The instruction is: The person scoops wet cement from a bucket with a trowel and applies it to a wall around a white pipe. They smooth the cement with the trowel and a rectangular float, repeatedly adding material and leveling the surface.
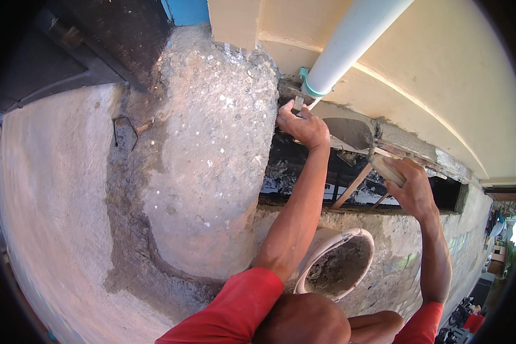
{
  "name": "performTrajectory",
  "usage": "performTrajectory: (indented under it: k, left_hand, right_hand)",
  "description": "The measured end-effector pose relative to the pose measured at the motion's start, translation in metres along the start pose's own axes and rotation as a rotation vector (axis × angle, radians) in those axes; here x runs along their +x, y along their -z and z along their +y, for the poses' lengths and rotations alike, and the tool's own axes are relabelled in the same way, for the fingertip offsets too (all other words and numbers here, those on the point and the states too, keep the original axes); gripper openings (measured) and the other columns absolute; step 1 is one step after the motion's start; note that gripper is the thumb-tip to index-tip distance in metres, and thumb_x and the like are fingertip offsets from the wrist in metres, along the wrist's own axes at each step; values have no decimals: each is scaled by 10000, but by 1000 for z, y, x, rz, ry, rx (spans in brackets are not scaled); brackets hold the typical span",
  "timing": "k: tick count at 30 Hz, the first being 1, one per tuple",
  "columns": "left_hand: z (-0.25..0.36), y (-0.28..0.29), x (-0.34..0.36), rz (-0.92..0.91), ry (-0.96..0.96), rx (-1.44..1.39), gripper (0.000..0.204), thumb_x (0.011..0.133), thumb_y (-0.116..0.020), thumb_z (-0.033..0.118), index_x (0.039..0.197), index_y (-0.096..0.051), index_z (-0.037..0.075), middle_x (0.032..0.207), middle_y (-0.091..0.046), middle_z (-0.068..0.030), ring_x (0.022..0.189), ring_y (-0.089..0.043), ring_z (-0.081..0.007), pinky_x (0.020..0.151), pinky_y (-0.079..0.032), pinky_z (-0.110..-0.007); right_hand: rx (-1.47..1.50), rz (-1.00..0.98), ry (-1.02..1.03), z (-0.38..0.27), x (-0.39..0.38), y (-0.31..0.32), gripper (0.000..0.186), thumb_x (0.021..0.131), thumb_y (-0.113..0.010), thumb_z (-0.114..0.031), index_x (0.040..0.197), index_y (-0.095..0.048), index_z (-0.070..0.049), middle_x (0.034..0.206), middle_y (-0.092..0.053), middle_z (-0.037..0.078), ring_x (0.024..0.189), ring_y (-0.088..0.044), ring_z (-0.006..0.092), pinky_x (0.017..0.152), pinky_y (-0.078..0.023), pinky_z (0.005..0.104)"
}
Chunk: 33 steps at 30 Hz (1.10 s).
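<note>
Grey, rounded trowel (350, 133) with a pale wooden handle (389, 170) lies against the foot of a cream-painted wall (424, 86), above a long rectangular opening in the concrete ground. The person's right hand (411, 186) is closed around that handle, its fingers wrapped over the wood. To its left, the left hand (305, 127) pinches a small, squared, grey-brown block (297, 104) between thumb and fingers, just below a thick white pipe (355, 46) with a teal collar (312, 86). Inside the dark opening (295, 175), a slanting wooden strip (352, 186) stands between the two forearms. Nearer the person, an off-white round bucket (368, 255) holds rough grey mortar (337, 266); it sits tilted in view beside a bare knee (304, 321). Red sleeves (232, 304) cover the upper arms. Rough, speckled concrete (212, 132) spreads out on the left.
</note>
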<state>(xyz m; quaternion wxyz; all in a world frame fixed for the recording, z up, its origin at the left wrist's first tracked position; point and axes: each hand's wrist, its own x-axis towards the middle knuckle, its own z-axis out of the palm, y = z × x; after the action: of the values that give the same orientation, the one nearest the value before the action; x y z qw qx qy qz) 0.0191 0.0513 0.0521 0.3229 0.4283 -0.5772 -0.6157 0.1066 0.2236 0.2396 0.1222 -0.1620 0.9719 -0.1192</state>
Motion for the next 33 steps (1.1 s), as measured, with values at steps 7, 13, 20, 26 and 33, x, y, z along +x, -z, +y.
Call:
performTrajectory:
  k: [7,13,20,26,33]
  left_hand:
    - [12,1,-7,10,-84,-28,288,852,-607,-74,1116,-506,-19,1175,-440,-207,1152,-424,-361,998,-359,-479]
    - [17,8,-13,-61,-263,-14,280,834,-623,-68,1082,-507,-5,1128,-466,-198,1132,-440,-381,1011,-341,-504]
    - [24,26,-12,-77,-440,-160,331,829,-607,-88,1122,-486,4,1139,-479,-193,1090,-467,-373,913,-370,-497]
    - [51,134,2,-214,-449,-518,277,934,-611,-7,1161,-452,8,1280,-433,-161,1124,-499,-209,963,-457,-366]
    - [35,236,9,-157,-450,-309,317,932,-649,81,1175,-459,5,1061,-568,-91,979,-521,-117,853,-419,-278]
  right_hand:
    - [28,10,23,6,3,-8,478,728,-726,-46,1200,-655,-40,932,-634,173,865,-639,337,800,-496,401]
    - [0,42,52,7,4,-13,454,744,-710,-55,1194,-656,-43,912,-624,166,845,-630,351,786,-495,414]
    - [-40,-27,73,3,16,-22,419,758,-703,-78,1174,-659,-55,929,-609,177,866,-636,372,777,-507,437]
    - [-155,1,211,-12,38,-39,411,772,-698,-91,1182,-659,-100,948,-599,186,866,-654,383,768,-537,460]
    - [-333,-48,257,-33,83,-77,389,766,-674,-94,1154,-658,-71,906,-640,180,826,-659,383,790,-540,469]
